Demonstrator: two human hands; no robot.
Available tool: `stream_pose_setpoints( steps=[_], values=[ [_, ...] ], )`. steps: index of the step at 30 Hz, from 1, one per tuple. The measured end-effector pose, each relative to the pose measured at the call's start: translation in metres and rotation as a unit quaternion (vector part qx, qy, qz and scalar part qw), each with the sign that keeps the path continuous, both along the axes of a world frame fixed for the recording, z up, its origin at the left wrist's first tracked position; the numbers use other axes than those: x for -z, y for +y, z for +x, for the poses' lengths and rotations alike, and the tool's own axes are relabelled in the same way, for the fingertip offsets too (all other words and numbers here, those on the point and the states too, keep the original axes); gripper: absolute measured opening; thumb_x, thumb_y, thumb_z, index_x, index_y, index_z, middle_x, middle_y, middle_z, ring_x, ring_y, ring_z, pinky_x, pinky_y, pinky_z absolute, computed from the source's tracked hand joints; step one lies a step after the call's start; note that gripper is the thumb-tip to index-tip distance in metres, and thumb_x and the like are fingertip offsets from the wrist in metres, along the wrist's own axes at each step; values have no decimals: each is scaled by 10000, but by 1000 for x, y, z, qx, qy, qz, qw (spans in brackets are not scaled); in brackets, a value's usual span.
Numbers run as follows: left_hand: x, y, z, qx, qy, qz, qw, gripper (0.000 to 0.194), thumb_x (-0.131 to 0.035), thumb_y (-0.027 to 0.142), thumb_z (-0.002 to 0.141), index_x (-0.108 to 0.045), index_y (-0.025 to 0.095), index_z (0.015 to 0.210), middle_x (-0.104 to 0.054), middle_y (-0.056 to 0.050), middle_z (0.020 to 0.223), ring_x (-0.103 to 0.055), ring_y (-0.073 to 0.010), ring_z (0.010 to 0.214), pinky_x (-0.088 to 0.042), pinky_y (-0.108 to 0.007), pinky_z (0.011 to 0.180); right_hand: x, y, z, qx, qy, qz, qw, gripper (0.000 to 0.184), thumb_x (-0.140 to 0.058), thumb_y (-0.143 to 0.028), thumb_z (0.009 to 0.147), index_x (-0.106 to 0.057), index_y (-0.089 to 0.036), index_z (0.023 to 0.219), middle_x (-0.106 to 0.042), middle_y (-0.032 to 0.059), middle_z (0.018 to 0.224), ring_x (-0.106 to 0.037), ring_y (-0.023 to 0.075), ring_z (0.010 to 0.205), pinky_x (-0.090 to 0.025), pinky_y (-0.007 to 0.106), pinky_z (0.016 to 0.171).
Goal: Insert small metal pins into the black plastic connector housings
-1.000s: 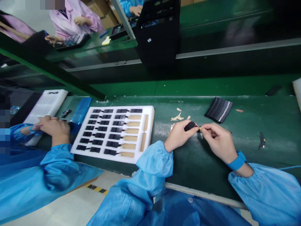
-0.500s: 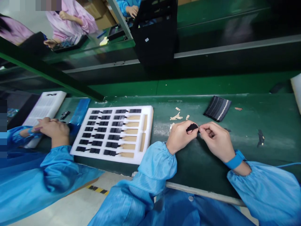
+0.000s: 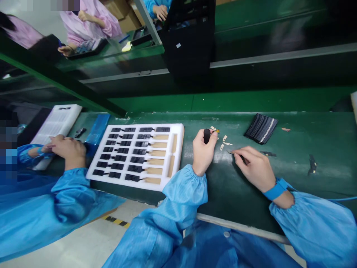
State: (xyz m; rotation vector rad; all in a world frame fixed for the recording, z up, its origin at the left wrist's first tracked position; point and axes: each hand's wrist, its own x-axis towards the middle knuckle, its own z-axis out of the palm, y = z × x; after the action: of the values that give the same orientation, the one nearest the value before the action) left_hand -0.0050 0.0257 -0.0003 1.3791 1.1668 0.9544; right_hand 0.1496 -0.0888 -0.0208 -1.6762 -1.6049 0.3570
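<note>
My left hand stands upright on its heel on the green workbench, pinching a small black part between thumb and fingers. Just past it lie several small beige strips. My right hand rests low on the bench, its fingertips drawn together beside a tiny dark piece. Whether they hold that piece, I cannot tell. To the right lies a thin black strip, and farther back a ribbed stack of black parts.
A white foam tray holding rows of black parts lies left of my hands. Beyond it, a co-worker's hand in a blue sleeve rests beside a white foam block. A black bin stands behind the bench.
My hands have moved apart. The left hand has carried the black part up and left, while the right hand has dropped lower to the bench.
</note>
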Motion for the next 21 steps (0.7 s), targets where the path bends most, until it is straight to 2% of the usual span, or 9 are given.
stream_pose_setpoints(
  steps=[3,6,8,10,12,13,17,19,21],
  values=[
    [-4,-9,5,33,-47,-43,997,276,-695,431,885,-594,176,917,-562,45,699,-503,-65,557,-465,-218,588,1,0,0,3,-22,0,1000,102,-639,-238,951,-709,-203,885,-669,39,839,-631,184,742,-482,315,722],
    [-9,-16,7,125,-115,-144,975,343,-749,455,840,-573,169,911,-514,66,632,-527,-71,573,-537,-235,650,1,0,5,-8,4,-7,1000,102,-634,-233,951,-725,-203,915,-688,38,857,-607,166,685,-479,309,674],
    [-12,-18,6,194,-168,-237,937,375,-781,461,817,-572,165,917,-484,81,598,-490,-59,564,-594,-299,759,1,0,9,11,46,-18,999,157,-587,-225,969,-744,-213,977,-726,39,897,-612,158,659,-485,309,655],
    [-13,-20,5,261,-206,-323,886,385,-822,434,790,-581,162,917,-461,95,582,-429,-39,539,-606,-381,881,3,0,13,57,102,-38,992,212,-542,-237,987,-746,-222,1044,-755,38,920,-640,162,659,-501,312,646],
    [-12,-22,4,303,-223,-374,848,396,-866,402,748,-595,157,900,-461,99,589,-414,-27,530,-563,-428,1007,4,0,16,86,158,-62,982,236,-530,-274,995,-737,-222,1094,-768,43,924,-676,176,686,-522,318,648],
    [-10,-24,4,313,-226,-385,839,400,-882,393,731,-602,154,888,-465,98,596,-413,-24,529,-532,-433,1057,4,0,16,89,178,-73,977,233,-549,-305,991,-735,-219,1102,-771,48,922,-690,184,704,-532,321,653],
    [2,-27,13,300,-238,-367,848,387,-865,429,747,-592,162,813,-444,90,582,-397,-40,537,-480,-429,1106,-1,2,14,116,234,-69,963,254,-620,-409,972,-738,-206,1071,-768,70,931,-681,178,701,-553,317,659],
    [9,-24,20,258,-257,-335,869,406,-844,448,760,-541,178,766,-397,94,571,-408,-50,542,-494,-418,1071,-5,2,13,155,263,-41,951,272,-605,-431,988,-732,-204,1068,-756,70,917,-630,149,630,-532,292,596],
    [15,-16,25,189,-265,-275,905,399,-802,459,792,-511,187,769,-387,91,585,-447,-58,562,-508,-379,1014,-8,3,13,183,282,-11,942,283,-609,-451,990,-725,-200,1049,-737,66,882,-580,130,582,-493,266,526]
  ],
)
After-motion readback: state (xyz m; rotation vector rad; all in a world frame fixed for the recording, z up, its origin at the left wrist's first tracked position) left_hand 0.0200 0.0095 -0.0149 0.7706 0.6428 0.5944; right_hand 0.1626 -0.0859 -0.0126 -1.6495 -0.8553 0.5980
